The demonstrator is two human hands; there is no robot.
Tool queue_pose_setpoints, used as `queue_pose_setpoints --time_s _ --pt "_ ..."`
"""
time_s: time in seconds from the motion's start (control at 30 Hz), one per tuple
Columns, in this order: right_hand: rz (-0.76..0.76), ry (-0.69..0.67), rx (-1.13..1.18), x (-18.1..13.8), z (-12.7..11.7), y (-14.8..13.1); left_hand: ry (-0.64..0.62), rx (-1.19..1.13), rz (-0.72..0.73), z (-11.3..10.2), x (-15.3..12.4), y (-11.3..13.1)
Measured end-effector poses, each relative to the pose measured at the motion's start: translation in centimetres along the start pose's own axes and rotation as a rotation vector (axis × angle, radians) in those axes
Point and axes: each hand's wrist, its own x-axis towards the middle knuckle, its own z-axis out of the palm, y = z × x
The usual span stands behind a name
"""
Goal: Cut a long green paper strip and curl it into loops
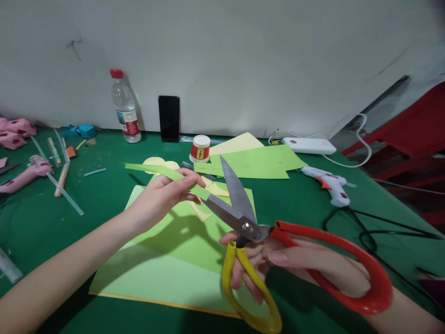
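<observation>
My left hand [170, 192] pinches a narrow green paper strip [153, 168] whose free end points left. In my right hand [299, 260] is a pair of scissors [239, 218] with one red and one yellow handle, its blades spread apart. The lower blade's tip is close to the strip's right end beside my left fingertips; I cannot tell if it touches. Below both hands lie stacked sheets of green paper [156, 271]. Pale yellow paper scraps [203, 211] rest on the stack, and a pale yellow scalloped cutout [149, 162] lies behind my left hand.
Behind the stack are a small red-and-white tub [200, 148] and a cut green sheet [250, 162]. A white glue gun [328, 183] with black cable sits right, near a white power strip [309, 145]. A water bottle [125, 109], phone [169, 118] and pink glue gun [26, 176] stand or lie left.
</observation>
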Motion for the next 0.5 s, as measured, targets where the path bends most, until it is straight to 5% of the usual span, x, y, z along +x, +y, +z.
queue_pose_setpoints --time_s 0.5 --pt "0.048 0.08 -0.178 -0.53 0.6 -0.79 0.134 0.083 -0.052 0.17 -0.4 0.07"
